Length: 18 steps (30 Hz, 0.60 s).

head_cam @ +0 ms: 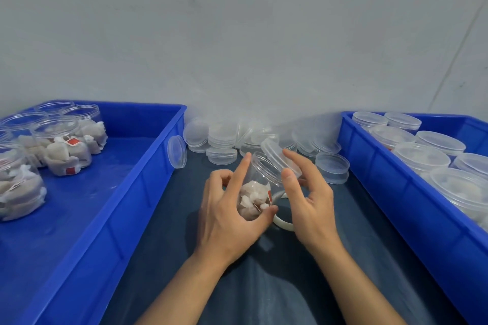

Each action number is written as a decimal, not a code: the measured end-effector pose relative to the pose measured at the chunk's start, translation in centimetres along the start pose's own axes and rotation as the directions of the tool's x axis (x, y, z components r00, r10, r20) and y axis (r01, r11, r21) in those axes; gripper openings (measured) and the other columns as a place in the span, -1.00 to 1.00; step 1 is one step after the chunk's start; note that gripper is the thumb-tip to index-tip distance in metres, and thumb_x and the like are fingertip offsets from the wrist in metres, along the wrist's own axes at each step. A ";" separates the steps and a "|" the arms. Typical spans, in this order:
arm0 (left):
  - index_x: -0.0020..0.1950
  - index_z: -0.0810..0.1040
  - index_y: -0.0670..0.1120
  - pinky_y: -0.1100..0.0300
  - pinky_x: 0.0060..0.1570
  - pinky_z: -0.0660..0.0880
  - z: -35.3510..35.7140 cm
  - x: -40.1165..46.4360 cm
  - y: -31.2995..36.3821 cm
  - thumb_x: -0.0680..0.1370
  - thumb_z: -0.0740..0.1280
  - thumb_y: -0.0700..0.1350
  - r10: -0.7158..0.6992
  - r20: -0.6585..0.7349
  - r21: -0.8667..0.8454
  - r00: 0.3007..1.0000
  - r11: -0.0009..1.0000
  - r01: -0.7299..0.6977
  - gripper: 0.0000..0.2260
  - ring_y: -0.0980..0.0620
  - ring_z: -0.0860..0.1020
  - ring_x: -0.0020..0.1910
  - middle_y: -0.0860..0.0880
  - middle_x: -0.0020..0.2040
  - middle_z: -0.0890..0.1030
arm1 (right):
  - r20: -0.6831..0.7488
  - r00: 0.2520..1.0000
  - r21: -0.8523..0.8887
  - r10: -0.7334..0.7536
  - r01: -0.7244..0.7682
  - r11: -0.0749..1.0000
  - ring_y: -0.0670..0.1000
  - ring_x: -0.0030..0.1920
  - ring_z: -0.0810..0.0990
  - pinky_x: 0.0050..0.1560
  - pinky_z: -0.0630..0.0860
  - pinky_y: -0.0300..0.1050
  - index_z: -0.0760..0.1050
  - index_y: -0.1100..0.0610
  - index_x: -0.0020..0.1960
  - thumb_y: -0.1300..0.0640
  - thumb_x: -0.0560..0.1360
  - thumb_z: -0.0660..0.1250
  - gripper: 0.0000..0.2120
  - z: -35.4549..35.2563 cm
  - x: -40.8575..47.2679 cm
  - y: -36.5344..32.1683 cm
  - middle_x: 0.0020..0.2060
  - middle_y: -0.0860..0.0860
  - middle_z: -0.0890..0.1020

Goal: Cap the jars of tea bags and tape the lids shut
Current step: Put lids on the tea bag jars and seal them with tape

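My left hand (pixel 227 208) grips a clear plastic jar (pixel 260 182) holding tea bags, tilted with its open mouth facing away from me. My right hand (pixel 309 192) pinches a clear lid (pixel 277 157) between thumb and fingers, held tilted right at the jar's rim. A roll of tape (pixel 284 224) lies on the dark table just below the jar, mostly hidden by my hands.
A blue bin (pixel 137 166) on the left holds several open jars of tea bags (pixel 63 150). A blue bin (pixel 369 174) on the right holds several capped jars (pixel 422 158). Loose clear lids (pixel 221 137) are piled against the wall between the bins.
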<state>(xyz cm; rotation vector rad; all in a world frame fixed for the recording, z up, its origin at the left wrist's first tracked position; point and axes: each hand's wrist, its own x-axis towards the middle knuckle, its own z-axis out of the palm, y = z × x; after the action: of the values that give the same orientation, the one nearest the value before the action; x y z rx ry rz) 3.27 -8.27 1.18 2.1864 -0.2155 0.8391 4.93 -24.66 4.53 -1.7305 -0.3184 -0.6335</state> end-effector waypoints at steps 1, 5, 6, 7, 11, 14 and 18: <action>0.63 0.11 0.46 0.31 -0.07 0.51 0.0 0.0 0.0 0.36 0.51 0.33 0.014 0.001 0.005 1.000 1.000 -0.014 -0.08 0.14 0.53 0.11 0.20 0.16 0.35 | 0.018 1.000 0.011 -0.002 0.002 1.000 -0.02 0.14 0.65 0.12 0.50 -0.29 0.59 -0.12 0.36 -0.11 0.60 0.30 -0.65 0.0 0.0 0.1 0.21 -0.16 0.66; 0.65 0.12 0.42 0.28 -0.06 0.54 0.1 0.0 -0.2 0.36 0.52 0.30 0.044 -0.003 -0.008 0.999 0.999 -0.044 -0.07 0.15 0.51 0.13 0.18 0.16 0.37 | 0.057 0.998 0.063 -0.018 0.014 0.998 -0.13 -0.04 0.69 0.02 0.50 -0.37 0.60 -0.09 0.34 -0.14 0.58 0.29 -0.63 0.0 -0.2 0.2 0.14 -0.13 0.68; 0.65 0.12 0.41 0.27 -0.07 0.55 0.1 0.0 -0.2 0.37 0.51 0.30 0.045 -0.002 -0.010 0.999 0.999 -0.045 -0.07 0.15 0.51 0.13 0.18 0.16 0.37 | 0.063 0.998 0.076 -0.030 0.025 0.997 -0.16 -0.07 0.69 0.00 0.49 -0.40 0.61 -0.07 0.34 -0.13 0.58 0.29 -0.63 0.0 -0.2 0.2 0.13 -0.12 0.68; 0.65 0.11 0.42 0.29 -0.08 0.54 0.1 0.0 -0.2 0.37 0.51 0.30 0.042 0.001 -0.010 0.999 0.999 -0.042 -0.07 0.16 0.51 0.13 0.18 0.16 0.37 | 0.073 0.997 0.088 -0.038 0.031 0.996 -0.16 -0.09 0.69 -0.02 0.49 -0.41 0.61 -0.05 0.34 -0.12 0.58 0.29 -0.63 0.0 -0.2 0.3 0.13 -0.09 0.68; 0.65 0.11 0.40 0.43 -0.10 0.42 0.0 0.0 -0.1 0.38 0.50 0.31 0.038 0.008 -0.020 0.999 0.999 -0.038 -0.08 0.18 0.51 0.10 0.21 0.15 0.36 | 0.100 0.993 0.097 -0.060 0.050 0.994 -0.14 -0.08 0.71 -0.03 0.49 -0.40 0.61 -0.04 0.33 -0.09 0.59 0.29 -0.65 0.1 -0.2 0.6 0.15 -0.09 0.68; 0.66 0.13 0.38 0.48 -0.12 0.42 -0.1 -0.1 -0.1 0.41 0.49 0.28 0.043 0.020 -0.073 0.999 0.996 -0.042 -0.11 0.19 0.52 0.07 0.24 0.12 0.35 | 0.106 0.993 0.106 -0.060 0.048 0.993 -0.05 -0.09 0.71 -0.03 0.53 -0.31 0.61 -0.06 0.33 -0.10 0.60 0.29 -0.66 0.1 -0.1 0.9 0.14 -0.06 0.69; 0.63 0.15 0.41 0.44 -0.04 0.50 -0.1 -0.2 -0.2 0.45 0.50 0.28 0.018 0.050 -0.191 0.999 0.982 -0.008 -0.17 0.18 0.56 0.15 0.26 0.17 0.41 | 0.115 0.992 0.116 -0.048 0.035 0.993 0.09 0.04 0.71 0.08 0.62 0.08 0.60 -0.10 0.34 -0.11 0.61 0.27 -0.66 0.0 -0.1 1.2 0.18 -0.02 0.69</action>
<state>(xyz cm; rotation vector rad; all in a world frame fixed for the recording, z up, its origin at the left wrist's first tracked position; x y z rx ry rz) 3.14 -8.08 1.06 2.0298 -0.3227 0.7376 5.47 -24.96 3.47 -1.6586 -0.4651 -0.5343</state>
